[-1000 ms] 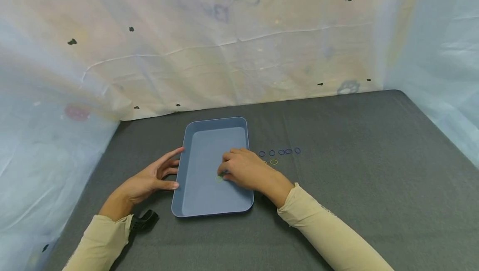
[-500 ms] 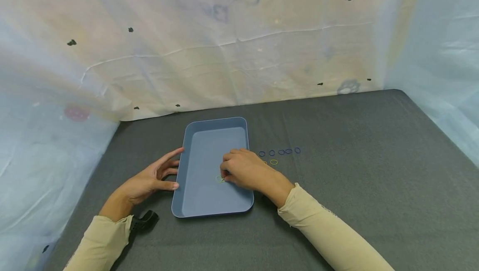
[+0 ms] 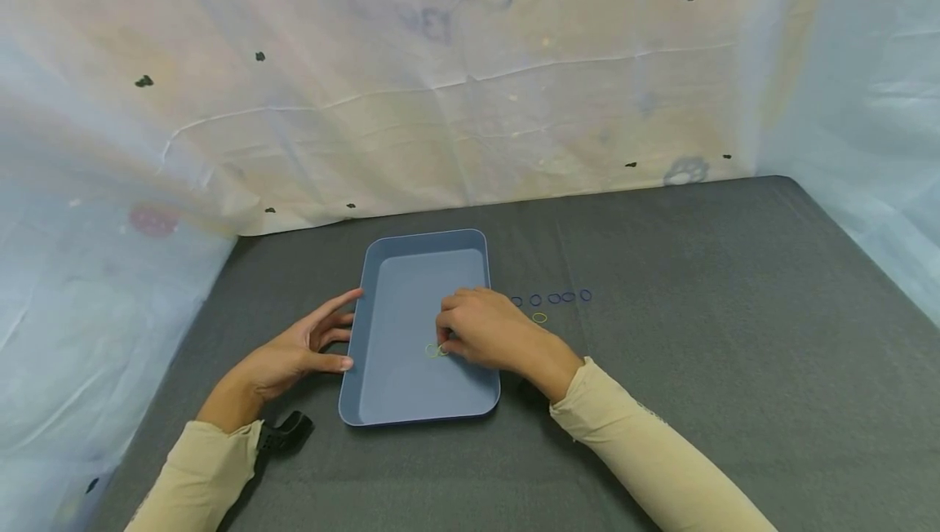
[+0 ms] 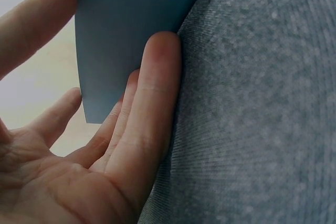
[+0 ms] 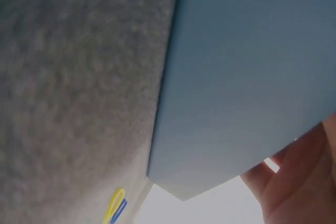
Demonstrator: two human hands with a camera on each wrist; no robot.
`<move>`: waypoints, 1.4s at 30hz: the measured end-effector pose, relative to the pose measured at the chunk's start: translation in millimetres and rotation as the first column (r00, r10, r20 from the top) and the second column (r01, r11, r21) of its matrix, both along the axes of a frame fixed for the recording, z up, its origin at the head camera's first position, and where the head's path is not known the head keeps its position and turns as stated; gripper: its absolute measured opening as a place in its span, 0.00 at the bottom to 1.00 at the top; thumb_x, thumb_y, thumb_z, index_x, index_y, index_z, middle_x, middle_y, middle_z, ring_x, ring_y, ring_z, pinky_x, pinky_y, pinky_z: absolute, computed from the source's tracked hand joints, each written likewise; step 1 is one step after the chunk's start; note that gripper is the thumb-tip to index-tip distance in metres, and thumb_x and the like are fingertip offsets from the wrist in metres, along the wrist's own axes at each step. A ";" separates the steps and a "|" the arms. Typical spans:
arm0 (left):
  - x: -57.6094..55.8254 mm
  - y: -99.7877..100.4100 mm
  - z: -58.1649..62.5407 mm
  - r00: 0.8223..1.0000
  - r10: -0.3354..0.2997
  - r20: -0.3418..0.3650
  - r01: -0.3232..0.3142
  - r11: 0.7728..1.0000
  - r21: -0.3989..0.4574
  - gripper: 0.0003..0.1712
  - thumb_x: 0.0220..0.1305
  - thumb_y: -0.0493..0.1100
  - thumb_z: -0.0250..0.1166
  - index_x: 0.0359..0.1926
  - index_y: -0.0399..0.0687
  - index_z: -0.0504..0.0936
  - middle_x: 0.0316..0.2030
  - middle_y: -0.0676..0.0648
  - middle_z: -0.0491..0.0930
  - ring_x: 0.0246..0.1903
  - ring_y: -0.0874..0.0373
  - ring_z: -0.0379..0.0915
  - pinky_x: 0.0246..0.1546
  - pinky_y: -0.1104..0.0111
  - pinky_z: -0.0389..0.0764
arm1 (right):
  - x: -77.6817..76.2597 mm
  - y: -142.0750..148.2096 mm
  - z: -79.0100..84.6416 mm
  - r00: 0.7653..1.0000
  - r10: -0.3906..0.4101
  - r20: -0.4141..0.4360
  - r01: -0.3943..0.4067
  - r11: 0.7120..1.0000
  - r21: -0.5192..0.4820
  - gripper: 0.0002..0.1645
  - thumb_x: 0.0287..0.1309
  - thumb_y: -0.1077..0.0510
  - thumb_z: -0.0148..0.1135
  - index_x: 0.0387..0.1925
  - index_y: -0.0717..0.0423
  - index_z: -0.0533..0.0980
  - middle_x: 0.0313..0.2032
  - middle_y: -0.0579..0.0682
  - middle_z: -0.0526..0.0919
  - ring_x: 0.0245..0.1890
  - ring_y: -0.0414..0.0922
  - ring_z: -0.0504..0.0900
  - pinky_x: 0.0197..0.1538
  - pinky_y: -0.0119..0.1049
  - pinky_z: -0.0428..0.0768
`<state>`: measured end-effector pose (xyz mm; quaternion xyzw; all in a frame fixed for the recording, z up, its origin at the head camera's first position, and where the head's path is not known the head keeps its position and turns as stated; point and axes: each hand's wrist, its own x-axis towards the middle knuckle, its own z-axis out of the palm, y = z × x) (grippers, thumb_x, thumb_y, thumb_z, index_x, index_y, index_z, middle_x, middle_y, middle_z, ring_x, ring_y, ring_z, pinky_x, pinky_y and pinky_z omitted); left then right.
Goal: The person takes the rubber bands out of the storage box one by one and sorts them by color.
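Note:
The blue-grey tray (image 3: 396, 287) lies on the dark cloth. My left hand (image 3: 290, 356) is at its left side, fingers spread; in the left wrist view fingertips touch the tray's outer wall (image 4: 113, 35). Over the tray's right half, my right hand (image 3: 488, 332) bends down and pinches a thin yellow-green rubber band (image 3: 443, 349) near the tray floor. Just left of it lies another pale green rubber band (image 3: 431, 351). The tray wall (image 5: 247, 77) hides most of the right hand's fingers in the right wrist view.
Right of the tray, several dark blue rubber bands (image 3: 554, 299) form a row on the cloth (image 3: 698, 336). A yellow rubber band (image 3: 539, 317) lies just in front of them. A black strap (image 3: 286, 434) is at the left wrist. Pale sheeting (image 3: 470, 124) encloses the table's back and sides.
My right fingertips have shifted slightly right inside the tray, and a second yellow-green rubber band has come into sight at them. The left hand and the tray have stayed put.

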<state>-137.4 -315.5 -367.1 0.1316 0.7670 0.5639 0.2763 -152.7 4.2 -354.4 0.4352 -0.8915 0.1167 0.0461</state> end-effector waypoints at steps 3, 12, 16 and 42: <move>-0.3 0.5 -0.4 1.000 0.000 0.000 0.000 1.000 0.000 0.58 0.61 0.34 0.69 0.80 0.62 0.42 0.76 0.35 0.45 0.60 0.67 0.69 0.52 0.62 0.79 | 0.6 2.8 2.2 1.000 -0.003 0.004 0.003 1.000 -0.008 0.03 0.57 0.51 0.72 0.30 0.42 0.84 0.34 0.40 0.83 0.40 0.39 0.79 0.52 0.39 0.77; -1.6 2.2 -1.0 1.000 0.000 0.000 0.000 1.000 -0.006 0.59 0.60 0.34 0.70 0.80 0.61 0.42 0.76 0.35 0.47 0.60 0.66 0.70 0.52 0.62 0.79 | -0.4 9.9 7.5 0.999 -0.002 -0.035 0.001 0.999 -0.036 0.04 0.56 0.51 0.73 0.29 0.42 0.84 0.33 0.38 0.82 0.38 0.40 0.78 0.50 0.38 0.77; -1.7 3.0 0.2 1.000 0.002 0.001 -0.002 1.000 -0.007 0.59 0.60 0.34 0.70 0.80 0.61 0.41 0.76 0.34 0.47 0.60 0.66 0.70 0.52 0.62 0.79 | 0.0 11.9 10.2 0.999 -0.008 -0.034 0.007 1.000 -0.027 0.03 0.57 0.51 0.73 0.30 0.42 0.84 0.34 0.39 0.83 0.39 0.40 0.78 0.50 0.39 0.77; -2.6 2.3 -1.6 1.000 -0.003 0.000 0.003 1.000 -0.007 0.59 0.60 0.35 0.70 0.80 0.62 0.41 0.76 0.35 0.48 0.60 0.66 0.70 0.53 0.63 0.78 | -2.4 35.0 29.3 0.996 -0.065 -0.056 0.061 0.995 -0.079 0.03 0.56 0.51 0.73 0.32 0.43 0.85 0.36 0.41 0.84 0.41 0.41 0.80 0.52 0.41 0.77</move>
